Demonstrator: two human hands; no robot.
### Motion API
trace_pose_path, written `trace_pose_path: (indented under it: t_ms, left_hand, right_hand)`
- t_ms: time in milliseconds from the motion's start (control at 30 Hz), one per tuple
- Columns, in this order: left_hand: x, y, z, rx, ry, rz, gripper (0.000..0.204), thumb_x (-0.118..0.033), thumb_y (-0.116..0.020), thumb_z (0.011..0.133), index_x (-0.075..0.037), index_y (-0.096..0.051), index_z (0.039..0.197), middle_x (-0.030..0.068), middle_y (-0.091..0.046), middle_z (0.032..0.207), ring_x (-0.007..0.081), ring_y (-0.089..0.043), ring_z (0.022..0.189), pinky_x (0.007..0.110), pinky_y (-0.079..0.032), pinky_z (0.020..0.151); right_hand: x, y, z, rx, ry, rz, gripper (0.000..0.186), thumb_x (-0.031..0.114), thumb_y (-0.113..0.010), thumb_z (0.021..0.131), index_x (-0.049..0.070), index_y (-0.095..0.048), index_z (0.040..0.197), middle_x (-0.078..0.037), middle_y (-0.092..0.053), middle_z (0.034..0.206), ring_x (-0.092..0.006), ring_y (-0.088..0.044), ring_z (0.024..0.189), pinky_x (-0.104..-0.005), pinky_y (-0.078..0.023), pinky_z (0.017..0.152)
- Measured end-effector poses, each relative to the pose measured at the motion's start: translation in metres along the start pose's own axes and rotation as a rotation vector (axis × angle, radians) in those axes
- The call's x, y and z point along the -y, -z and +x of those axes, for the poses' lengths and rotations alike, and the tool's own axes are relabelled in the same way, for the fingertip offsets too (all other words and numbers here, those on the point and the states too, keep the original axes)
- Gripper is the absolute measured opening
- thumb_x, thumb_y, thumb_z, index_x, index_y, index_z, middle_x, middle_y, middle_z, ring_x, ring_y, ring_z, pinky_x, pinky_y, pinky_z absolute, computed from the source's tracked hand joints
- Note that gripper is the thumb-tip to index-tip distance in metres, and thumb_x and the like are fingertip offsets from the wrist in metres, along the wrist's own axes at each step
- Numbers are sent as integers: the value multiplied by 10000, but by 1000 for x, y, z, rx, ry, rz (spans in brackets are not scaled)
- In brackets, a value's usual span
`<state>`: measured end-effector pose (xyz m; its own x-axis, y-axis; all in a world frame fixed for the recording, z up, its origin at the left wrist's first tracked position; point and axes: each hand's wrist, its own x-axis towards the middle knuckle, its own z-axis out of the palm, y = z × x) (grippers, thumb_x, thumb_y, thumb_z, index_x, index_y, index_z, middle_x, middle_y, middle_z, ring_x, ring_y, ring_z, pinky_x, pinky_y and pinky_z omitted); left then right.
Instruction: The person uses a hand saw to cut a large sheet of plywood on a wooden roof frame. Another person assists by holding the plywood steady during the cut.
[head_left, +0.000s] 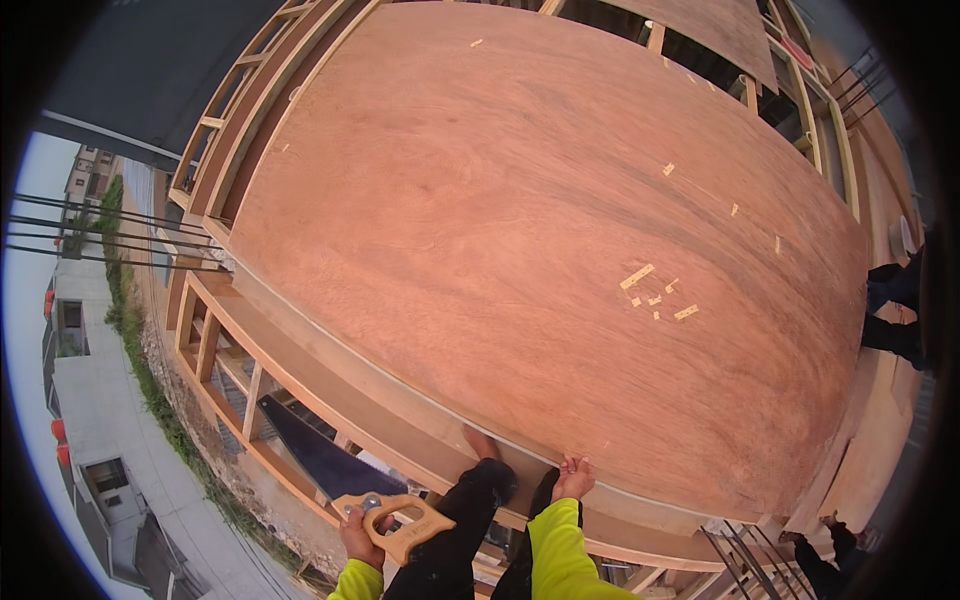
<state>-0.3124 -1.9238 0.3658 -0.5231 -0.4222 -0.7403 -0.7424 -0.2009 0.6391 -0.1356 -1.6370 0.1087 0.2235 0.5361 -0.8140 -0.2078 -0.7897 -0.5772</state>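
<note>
- Hand saw, lower left of the frame: dark, tapering blade aimed up-left; pale wooden handle with cut-out loop.
- Left hand, lower left of centre: closed on the handle's front part, near the blade.
- Plywood sheet, filling centre: reddish-brown, streaked grain, pale wood scraps on top.
- Right hand, lower centre: fingers curled together at the sheet's near edge; cannot tell whether they pinch anything.
</note>
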Motion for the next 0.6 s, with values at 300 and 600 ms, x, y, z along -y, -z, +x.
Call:
trace_pose_path:
  t_ms: [300,600]
  left_hand:
    - [6,-45,-16,49,-47,106,281,-212,-568,969,-49,-529,1194,138,-650,1073,277,-709,845,377,-658,638]
    - [-29,-52,-63,162,-108,134,247,-125,-584,949,-19,-551,1170,133,-653,1042,261,-709,814,368,-657,641]
  right_hand:
    - [4,-3,11,-81,-161,-7,108,117,-597,1017,44,-569,1091,-97,-659,938,-222,-692,785,-326,-604,679]
    - [75,-7,-116,321,-212,-595,367,80,-646,942,-22,-555,1283,-132,-693,1037,-215,-713,807,-320,-599,668]
